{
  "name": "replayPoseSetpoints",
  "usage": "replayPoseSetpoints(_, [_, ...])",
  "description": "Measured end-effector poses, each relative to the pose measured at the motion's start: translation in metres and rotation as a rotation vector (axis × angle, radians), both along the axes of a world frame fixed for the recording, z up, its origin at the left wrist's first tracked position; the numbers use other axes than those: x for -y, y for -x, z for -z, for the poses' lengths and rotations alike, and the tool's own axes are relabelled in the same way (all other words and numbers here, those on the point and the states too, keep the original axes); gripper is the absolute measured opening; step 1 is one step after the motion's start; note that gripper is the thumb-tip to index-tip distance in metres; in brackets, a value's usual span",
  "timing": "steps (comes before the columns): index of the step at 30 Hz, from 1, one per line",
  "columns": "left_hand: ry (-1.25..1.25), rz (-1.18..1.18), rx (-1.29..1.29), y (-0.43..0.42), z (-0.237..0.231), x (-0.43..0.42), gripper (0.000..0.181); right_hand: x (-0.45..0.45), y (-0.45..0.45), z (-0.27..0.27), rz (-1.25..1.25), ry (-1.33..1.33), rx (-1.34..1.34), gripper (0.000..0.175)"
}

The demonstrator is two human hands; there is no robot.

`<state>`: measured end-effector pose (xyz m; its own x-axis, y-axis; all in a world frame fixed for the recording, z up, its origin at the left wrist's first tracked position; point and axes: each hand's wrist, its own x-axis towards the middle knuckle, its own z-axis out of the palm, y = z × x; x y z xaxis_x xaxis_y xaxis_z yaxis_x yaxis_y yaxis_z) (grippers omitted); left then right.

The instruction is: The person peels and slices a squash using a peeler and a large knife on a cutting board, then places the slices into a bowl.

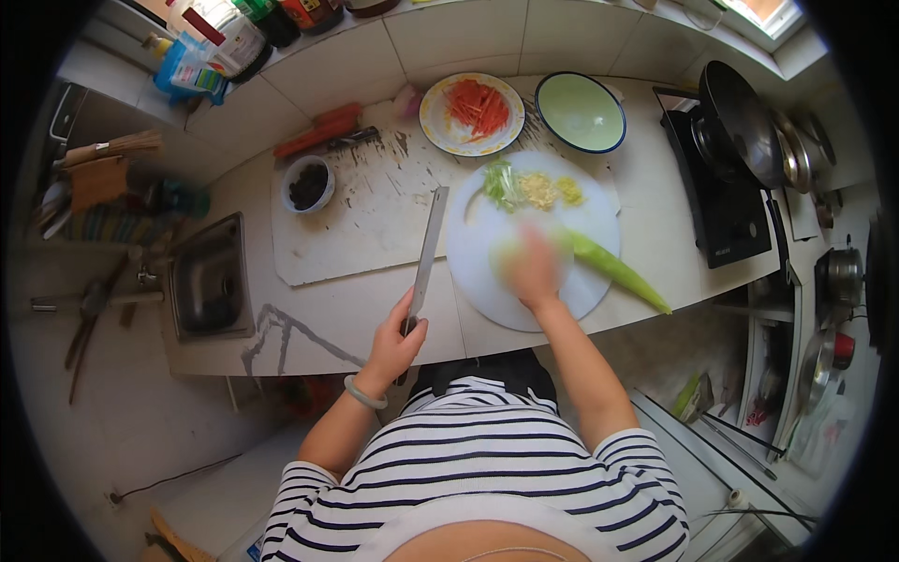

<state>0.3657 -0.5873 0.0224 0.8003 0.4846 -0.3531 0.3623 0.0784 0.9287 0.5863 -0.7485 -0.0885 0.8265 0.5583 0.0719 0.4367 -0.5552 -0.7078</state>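
Observation:
My left hand [395, 344] grips the handle of a kitchen knife [428, 254], its broad blade pointing away from me beside the round white cutting board [467, 295]. Over the middle of the board is my right hand [535, 270], blurred by motion. Pale green shows around its fingers, but whether it holds anything is unclear. A long green pepper [618, 269] lies just right of that hand, its tip reaching past the board's edge. Along the far part of the board sit shredded scallion [501, 184], minced garlic [538, 190] and a small yellow minced heap [569, 190].
Behind the board stand a plate [432, 116] of carrot shreds [479, 109] and a green enamel bowl [581, 112]. A small bowl [286, 184] of dark food [309, 186] is at left, near the sink [211, 281]. A wok [734, 126] rests on the cooktop [737, 235] at right.

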Motion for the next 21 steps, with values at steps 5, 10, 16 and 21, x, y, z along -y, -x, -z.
replayPoseSetpoints(5, [-0.051,0.033,-0.175,-0.005,0.022,0.023,0.052,-0.003,0.011,-0.002,-0.113,-0.005,0.206,0.046])
replayPoseSetpoints(10, [0.015,-0.005,-0.186,-0.006,0.025,0.049,0.052,-0.005,0.016,0.015,-0.094,-0.035,0.148,0.030])
replayPoseSetpoints(16, [-0.025,-0.009,-0.201,-0.002,0.033,0.049,0.053,-0.004,0.014,0.013,-0.113,0.021,0.161,0.023])
replayPoseSetpoints(21, [-0.216,0.120,-0.146,-0.006,0.029,0.025,0.053,-0.004,0.016,-0.001,-0.115,0.057,0.224,0.026])
